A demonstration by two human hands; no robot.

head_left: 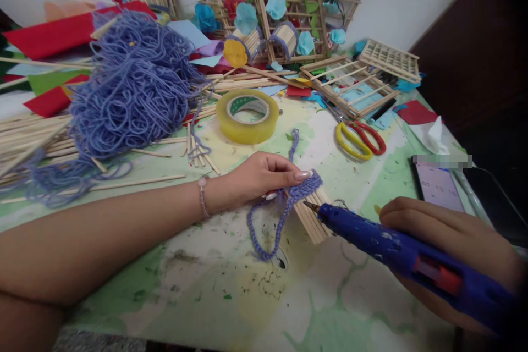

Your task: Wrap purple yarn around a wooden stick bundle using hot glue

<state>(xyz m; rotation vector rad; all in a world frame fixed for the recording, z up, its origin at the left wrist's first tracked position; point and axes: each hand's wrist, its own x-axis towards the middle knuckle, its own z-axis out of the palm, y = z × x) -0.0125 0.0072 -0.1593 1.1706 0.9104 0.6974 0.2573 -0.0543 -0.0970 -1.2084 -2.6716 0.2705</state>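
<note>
My left hand (268,176) pinches a small piece made of wooden sticks (312,220), its upper end wrapped in purple braided yarn (306,186). A loose length of the braid (268,253) loops down onto the table, and another short end points away from me. In my right hand (445,236) is a blue hot glue gun (383,242) with a red part in its body. Its metal nozzle meets or nearly meets the sticks just below the yarn band; I cannot tell whether they touch.
A big heap of purple yarn (132,82) lies at the left over loose sticks. Beyond my hands are a yellow tape roll (247,127), scissors (358,140) and stick frames (350,88). A phone (437,184) lies right. Stick lattices with paper flowers (276,6) lean against the wall.
</note>
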